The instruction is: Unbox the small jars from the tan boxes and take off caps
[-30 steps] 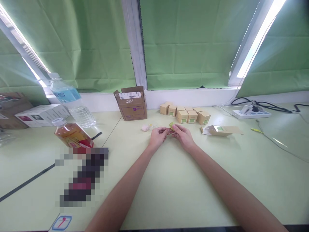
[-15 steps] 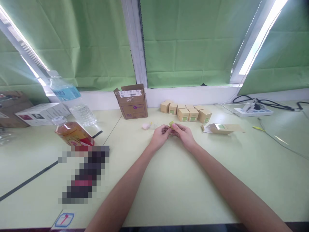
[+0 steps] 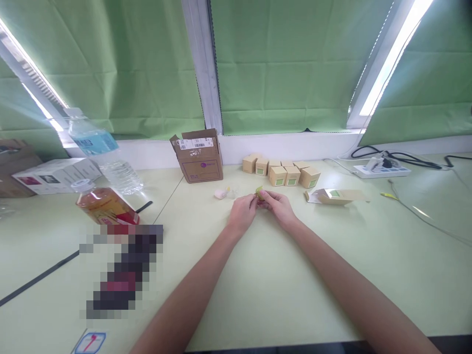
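Both hands meet over the middle of the table. My right hand (image 3: 279,207) pinches a small yellow-green piece (image 3: 259,191) between thumb and fingers; its exact kind is too small to make out. Against it, the fingers of my left hand (image 3: 242,211) are curled closed and touch the same piece from the left. What lies under the fingertips is hidden. Just left of and beyond the hands sits a small pale pink item (image 3: 220,194) beside a clear, crumpled-looking piece (image 3: 231,193). To the right lies an opened small cardboard box (image 3: 337,196) on its side.
Several small tan boxes (image 3: 277,176) with green labels stand beyond the hands. A brown carton (image 3: 201,164) is behind on the left. A water bottle (image 3: 106,152) and an amber drink bottle (image 3: 106,205) stand left. A power strip (image 3: 383,171) with cables is at the far right.
The left hand has turned slightly, its back now showing more, while both hands stay together at the yellow-green piece. The whole view has shifted a little.
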`<state>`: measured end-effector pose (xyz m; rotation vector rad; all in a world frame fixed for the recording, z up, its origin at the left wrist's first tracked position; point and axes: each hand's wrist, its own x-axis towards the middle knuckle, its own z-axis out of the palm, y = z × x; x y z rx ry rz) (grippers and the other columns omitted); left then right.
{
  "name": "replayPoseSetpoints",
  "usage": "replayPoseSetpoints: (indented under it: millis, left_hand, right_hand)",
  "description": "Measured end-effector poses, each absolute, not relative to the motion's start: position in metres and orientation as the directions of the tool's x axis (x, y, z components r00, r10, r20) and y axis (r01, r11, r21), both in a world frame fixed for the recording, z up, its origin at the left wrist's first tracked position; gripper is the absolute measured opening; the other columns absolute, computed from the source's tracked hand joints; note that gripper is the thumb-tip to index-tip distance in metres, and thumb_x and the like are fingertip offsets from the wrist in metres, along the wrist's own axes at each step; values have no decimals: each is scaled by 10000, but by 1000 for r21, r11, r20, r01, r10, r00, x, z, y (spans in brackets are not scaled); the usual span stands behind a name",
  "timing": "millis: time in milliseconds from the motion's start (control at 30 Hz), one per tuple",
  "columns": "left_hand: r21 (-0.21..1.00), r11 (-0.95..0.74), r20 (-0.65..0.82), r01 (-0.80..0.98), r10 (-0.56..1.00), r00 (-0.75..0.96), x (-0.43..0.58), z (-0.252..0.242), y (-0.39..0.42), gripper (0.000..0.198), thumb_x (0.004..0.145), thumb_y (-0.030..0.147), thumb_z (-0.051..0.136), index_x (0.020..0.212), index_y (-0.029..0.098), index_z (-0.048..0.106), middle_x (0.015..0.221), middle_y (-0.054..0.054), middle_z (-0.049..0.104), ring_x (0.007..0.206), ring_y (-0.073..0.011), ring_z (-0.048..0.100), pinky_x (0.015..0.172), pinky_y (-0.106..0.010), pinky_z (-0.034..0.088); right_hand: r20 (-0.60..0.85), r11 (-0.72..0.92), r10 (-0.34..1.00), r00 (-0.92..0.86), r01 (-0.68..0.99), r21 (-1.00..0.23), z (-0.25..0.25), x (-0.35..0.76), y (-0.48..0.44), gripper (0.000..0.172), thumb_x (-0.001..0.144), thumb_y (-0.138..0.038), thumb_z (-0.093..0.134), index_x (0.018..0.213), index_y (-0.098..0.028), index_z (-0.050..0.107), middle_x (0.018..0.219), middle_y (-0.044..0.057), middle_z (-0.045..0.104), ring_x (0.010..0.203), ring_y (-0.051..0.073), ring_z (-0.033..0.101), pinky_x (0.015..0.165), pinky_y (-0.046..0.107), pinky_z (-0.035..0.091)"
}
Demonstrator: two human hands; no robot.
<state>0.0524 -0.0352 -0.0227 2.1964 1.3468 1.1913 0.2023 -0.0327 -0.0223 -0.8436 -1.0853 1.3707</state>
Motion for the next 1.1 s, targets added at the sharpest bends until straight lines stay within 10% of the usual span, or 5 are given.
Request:
replayPoseSetpoints:
  millis: [367,867,1100]
  left_hand:
    - [701,-444,503,558,863,55,46,-21,-33,136,883,336,719,804,237,765,783,-29,764,646,-171,608,678,-282,406]
    - [767,-457,442,450,885,146,45,-14,-37,211,907,169,571,840,220,765,858,-46,774,781,-193,664,775,-302,468]
    - [921,-296,266,252,953,145,45,-15,-31,217,900,294,582,866,162,749,659,-29,693,498,-121,536,540,-255,427]
  right_hand:
    - [65,23,990,-125,-316,-948,-21,208,-31,459,669,-554,876,905,-168,800,857,68,765,731,166,679,779,325,581]
    - [171,155,981,-92,-160,-975,-15,203,-42,484,718,-572,821,1002,-180,792,841,53,754,762,183,669,735,330,582]
    - [186,184,982,-30,-58,-981,-22,202,-37,546,743,-555,800,1128,-171,758,915,81,775,796,227,685,678,349,586]
